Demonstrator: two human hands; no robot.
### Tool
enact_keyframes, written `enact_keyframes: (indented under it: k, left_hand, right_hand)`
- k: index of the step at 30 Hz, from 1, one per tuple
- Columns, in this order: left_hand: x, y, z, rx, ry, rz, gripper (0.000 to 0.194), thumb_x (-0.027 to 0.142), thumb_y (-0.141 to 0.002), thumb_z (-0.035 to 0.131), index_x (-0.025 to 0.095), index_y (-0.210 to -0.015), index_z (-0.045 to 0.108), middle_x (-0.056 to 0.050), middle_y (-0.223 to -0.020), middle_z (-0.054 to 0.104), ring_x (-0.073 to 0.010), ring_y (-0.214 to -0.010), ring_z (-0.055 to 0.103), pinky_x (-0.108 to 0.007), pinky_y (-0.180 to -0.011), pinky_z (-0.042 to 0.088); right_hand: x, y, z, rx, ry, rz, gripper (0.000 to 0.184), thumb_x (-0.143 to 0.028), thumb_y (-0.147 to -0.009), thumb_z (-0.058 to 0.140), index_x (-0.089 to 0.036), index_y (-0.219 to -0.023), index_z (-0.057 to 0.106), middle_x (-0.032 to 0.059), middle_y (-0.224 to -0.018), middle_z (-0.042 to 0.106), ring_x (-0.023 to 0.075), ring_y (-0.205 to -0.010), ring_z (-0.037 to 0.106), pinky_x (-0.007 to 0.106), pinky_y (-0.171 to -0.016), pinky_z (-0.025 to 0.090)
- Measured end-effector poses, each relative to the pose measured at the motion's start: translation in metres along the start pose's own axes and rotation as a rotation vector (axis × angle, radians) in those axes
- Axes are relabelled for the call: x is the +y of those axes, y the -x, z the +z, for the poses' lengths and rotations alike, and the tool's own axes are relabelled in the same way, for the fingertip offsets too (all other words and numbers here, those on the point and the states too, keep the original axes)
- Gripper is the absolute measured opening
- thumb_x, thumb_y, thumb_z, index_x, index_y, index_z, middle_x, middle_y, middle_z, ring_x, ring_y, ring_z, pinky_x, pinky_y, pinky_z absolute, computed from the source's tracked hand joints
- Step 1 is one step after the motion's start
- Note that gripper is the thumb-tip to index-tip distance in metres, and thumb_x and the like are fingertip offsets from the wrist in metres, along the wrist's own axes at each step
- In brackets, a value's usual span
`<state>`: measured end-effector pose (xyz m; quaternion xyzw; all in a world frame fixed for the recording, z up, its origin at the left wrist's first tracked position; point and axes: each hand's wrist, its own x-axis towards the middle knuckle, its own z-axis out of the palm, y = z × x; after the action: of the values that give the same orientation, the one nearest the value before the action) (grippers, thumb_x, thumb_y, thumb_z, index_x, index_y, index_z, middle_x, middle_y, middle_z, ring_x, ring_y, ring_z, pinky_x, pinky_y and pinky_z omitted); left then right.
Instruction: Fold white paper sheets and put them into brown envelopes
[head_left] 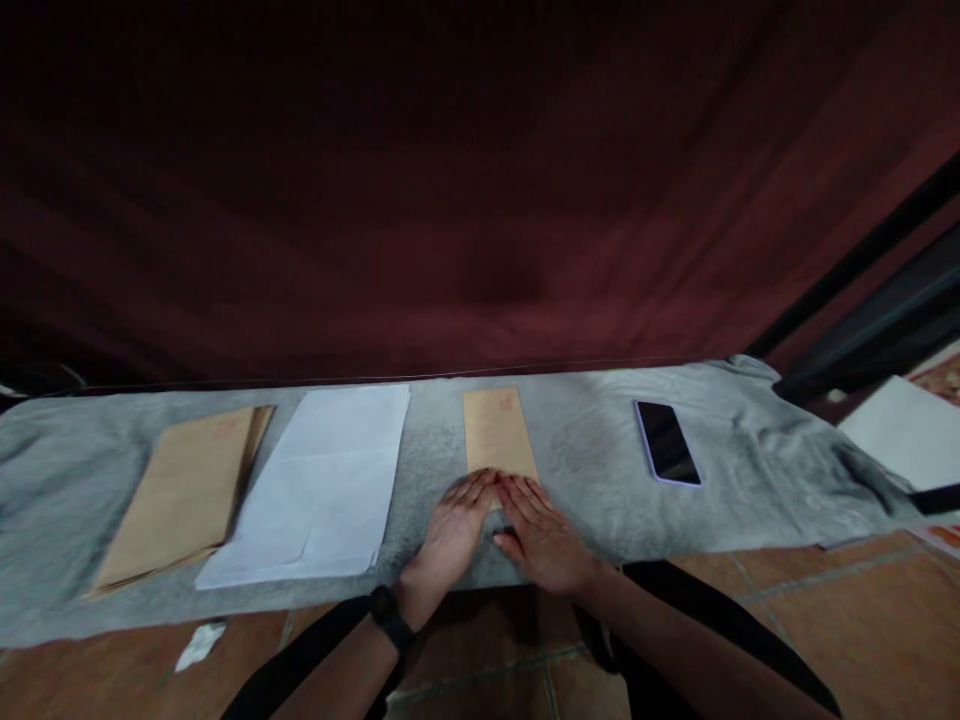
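Evidently the work is at a pressing or smoothing step, with both palms down over the near end of a single brown envelope (499, 430) that lies flat on the grey-covered bench (585, 500), directly in front of the person, its far end with the red print pointing to twelve o'clock. The left hand (456, 520) and the right hand (547, 540) slant inward until their fingertips meet on the paper; the fingers of each are held mostly together and laid out long, clamped on nothing, while the right thumb stands off to the side. What lies beneath the fingers cannot be seen. Between nine and ten o'clock of the hands are white sheets (322, 460), with a stack of brown envelopes (180, 480) beyond them, and a phone (669, 443) rests between two and three o'clock, well apart. From this pose, any next move seems to call for light, even pressure, or a straight lift of the fingers, so that the thin paper neither skids nor creases
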<state>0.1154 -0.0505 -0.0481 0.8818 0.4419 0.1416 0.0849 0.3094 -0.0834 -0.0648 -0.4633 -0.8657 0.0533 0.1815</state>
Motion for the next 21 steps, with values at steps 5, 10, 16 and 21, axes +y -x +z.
enact_keyframes:
  k: [5,10,16,21]
  left_hand:
    - [0.000,0.005,0.001,-0.048,-0.027,-0.036,0.060,0.001,-0.089,0.040,0.016,-0.147,0.045,-0.010,-0.151,0.052,-0.0201,-0.141,0.046,-0.038,-0.116,0.043]
    - [-0.005,0.006,-0.006,-0.057,0.028,-0.092,0.060,0.001,-0.088,0.041,0.020,-0.144,0.050,-0.007,-0.151,0.052,-0.0180,-0.139,0.049,-0.037,-0.115,0.043]
    - [-0.018,0.012,-0.009,-0.028,0.056,-0.088,0.058,0.003,-0.089,0.040,0.024,-0.141,0.054,-0.004,-0.149,0.055,-0.0195,-0.137,0.052,-0.041,-0.116,0.044]
    - [-0.012,0.007,-0.003,0.032,0.038,-0.004,0.050,0.009,-0.094,0.038,0.023,-0.139,0.056,-0.007,-0.147,0.057,-0.0219,-0.137,0.052,-0.047,-0.118,0.041]
  right_hand:
    - [0.001,0.007,0.005,-0.005,0.067,-0.002,0.070,-0.048,-0.103,0.041,-0.011,-0.159,0.022,0.0156,-0.162,0.031,0.0259,-0.151,0.026,0.048,-0.122,0.031]
    - [0.011,0.013,-0.001,-0.016,0.111,0.063,0.069,-0.043,-0.102,0.044,-0.009,-0.159,0.023,0.0165,-0.162,0.030,0.0256,-0.151,0.028,0.046,-0.123,0.029]
    - [0.020,0.025,-0.007,-0.051,0.107,0.135,0.070,-0.045,-0.102,0.045,-0.010,-0.158,0.025,0.0172,-0.162,0.029,0.0268,-0.150,0.030,0.048,-0.123,0.028]
    - [0.019,0.026,-0.006,-0.054,0.114,0.174,0.069,-0.047,-0.102,0.045,-0.010,-0.158,0.028,0.0156,-0.163,0.029,0.0258,-0.151,0.028,0.046,-0.123,0.027]
